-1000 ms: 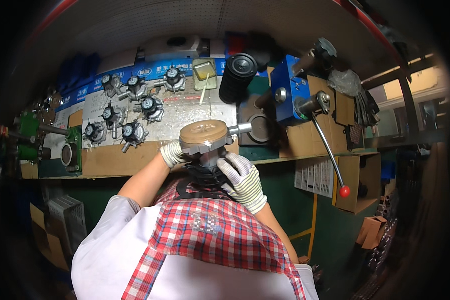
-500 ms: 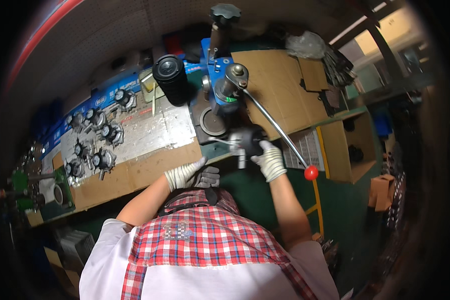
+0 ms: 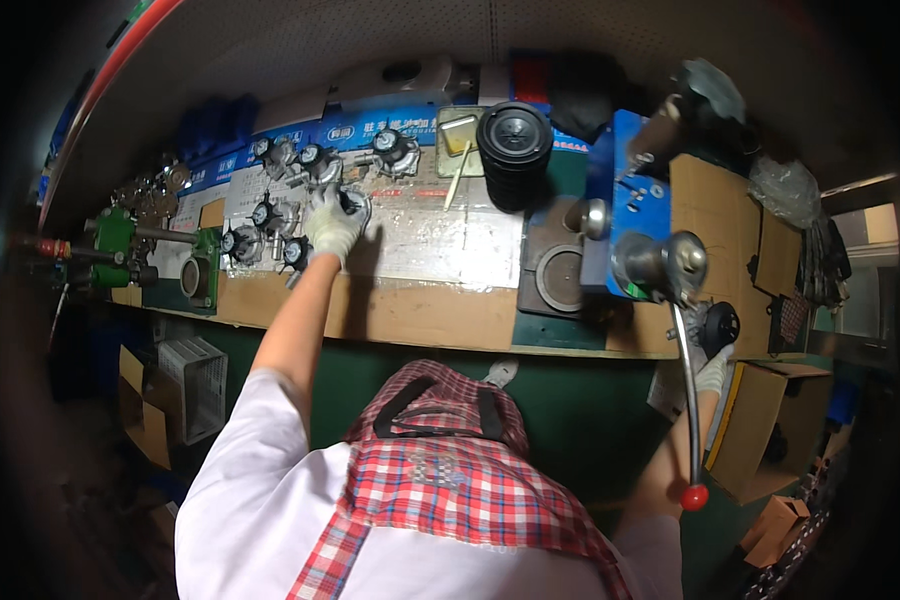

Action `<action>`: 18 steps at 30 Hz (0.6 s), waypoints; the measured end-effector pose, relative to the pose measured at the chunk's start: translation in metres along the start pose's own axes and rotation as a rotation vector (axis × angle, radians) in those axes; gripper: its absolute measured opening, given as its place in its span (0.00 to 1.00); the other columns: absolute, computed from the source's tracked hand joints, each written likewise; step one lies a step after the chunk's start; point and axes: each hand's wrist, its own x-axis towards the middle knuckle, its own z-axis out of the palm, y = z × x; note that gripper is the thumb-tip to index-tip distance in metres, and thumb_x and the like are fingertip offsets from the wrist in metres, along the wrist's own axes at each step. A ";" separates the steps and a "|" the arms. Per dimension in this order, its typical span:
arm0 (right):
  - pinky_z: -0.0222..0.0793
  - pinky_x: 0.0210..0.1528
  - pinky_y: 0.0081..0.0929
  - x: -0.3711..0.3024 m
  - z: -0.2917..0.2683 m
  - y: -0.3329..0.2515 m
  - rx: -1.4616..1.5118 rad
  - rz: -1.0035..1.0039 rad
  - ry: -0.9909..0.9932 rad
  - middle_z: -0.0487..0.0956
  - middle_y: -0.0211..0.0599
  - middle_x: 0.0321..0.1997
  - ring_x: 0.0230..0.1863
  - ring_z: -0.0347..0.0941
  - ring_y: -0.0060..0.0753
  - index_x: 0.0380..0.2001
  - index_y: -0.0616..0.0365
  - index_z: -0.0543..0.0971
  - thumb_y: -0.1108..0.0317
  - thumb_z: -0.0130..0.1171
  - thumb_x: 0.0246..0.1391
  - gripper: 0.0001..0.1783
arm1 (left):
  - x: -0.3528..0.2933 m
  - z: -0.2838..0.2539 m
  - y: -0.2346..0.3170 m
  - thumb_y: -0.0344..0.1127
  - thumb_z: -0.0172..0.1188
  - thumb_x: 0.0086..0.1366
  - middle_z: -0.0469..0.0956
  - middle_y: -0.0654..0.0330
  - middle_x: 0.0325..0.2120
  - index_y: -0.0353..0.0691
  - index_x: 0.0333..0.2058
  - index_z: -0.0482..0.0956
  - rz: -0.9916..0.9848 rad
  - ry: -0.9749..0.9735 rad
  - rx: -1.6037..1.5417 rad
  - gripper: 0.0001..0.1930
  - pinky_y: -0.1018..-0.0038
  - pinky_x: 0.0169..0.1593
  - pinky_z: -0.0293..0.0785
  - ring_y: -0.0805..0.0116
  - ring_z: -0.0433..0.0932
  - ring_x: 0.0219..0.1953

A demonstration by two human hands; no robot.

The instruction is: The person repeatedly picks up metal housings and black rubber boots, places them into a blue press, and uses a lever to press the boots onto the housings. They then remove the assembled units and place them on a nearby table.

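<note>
Silver, black-trimmed metal housing point(image 3: 360, 211) sits on shiny grey sheeting point(image 3: 450, 245) under our gloved left hand point(image 3: 333, 225), fingers bent over it; our gloved right hand point(image 3: 712, 374) meets a black round-faced part point(image 3: 722, 326), finger pose hidden

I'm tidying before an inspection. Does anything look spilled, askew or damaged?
Nothing looks plainly spilled or damaged. Slightly untidy: a pale stick juts out past the shallow tray over the silvery bench covering, and crumpled clear plastic lies loosely at the right.
</note>
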 end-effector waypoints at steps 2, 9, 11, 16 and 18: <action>0.78 0.41 0.36 -0.054 0.022 0.019 0.060 0.066 0.088 0.76 0.46 0.51 0.44 0.76 0.35 0.57 0.61 0.68 0.38 0.48 0.67 0.35 | 0.030 -0.013 -0.009 0.53 0.72 0.51 0.66 0.44 0.65 0.44 0.67 0.62 -0.021 -0.231 0.163 0.47 0.55 0.62 0.71 0.47 0.72 0.62; 0.77 0.47 0.41 -0.203 0.137 0.165 -1.118 -0.593 -0.501 0.83 0.51 0.46 0.43 0.82 0.50 0.50 0.60 0.79 0.54 0.54 0.67 0.21 | 0.059 0.012 -0.011 0.56 0.74 0.44 0.84 0.52 0.40 0.42 0.47 0.80 0.259 -0.294 0.335 0.35 0.62 0.49 0.81 0.54 0.84 0.44; 0.73 0.55 0.42 -0.268 0.234 0.132 -1.096 -0.537 -0.731 0.82 0.53 0.48 0.52 0.78 0.56 0.51 0.58 0.79 0.55 0.53 0.66 0.20 | 0.036 -0.007 0.007 0.64 0.71 0.44 0.84 0.50 0.39 0.40 0.47 0.81 0.338 -0.438 0.296 0.38 0.62 0.48 0.81 0.55 0.84 0.43; 0.66 0.63 0.45 -0.281 0.439 0.112 -1.117 -0.707 -0.713 0.76 0.55 0.58 0.58 0.72 0.58 0.58 0.56 0.75 0.52 0.48 0.68 0.25 | -0.027 0.026 0.026 0.76 0.63 0.49 0.85 0.50 0.38 0.37 0.45 0.83 0.437 -0.826 0.238 0.44 0.63 0.48 0.79 0.55 0.84 0.43; 0.69 0.60 0.45 -0.272 0.511 0.103 -1.062 -0.717 -0.431 0.78 0.56 0.54 0.56 0.74 0.59 0.57 0.58 0.74 0.52 0.51 0.66 0.24 | -0.050 0.017 0.017 0.75 0.64 0.50 0.84 0.49 0.44 0.33 0.59 0.72 0.298 -0.828 -0.038 0.52 0.61 0.50 0.78 0.52 0.83 0.47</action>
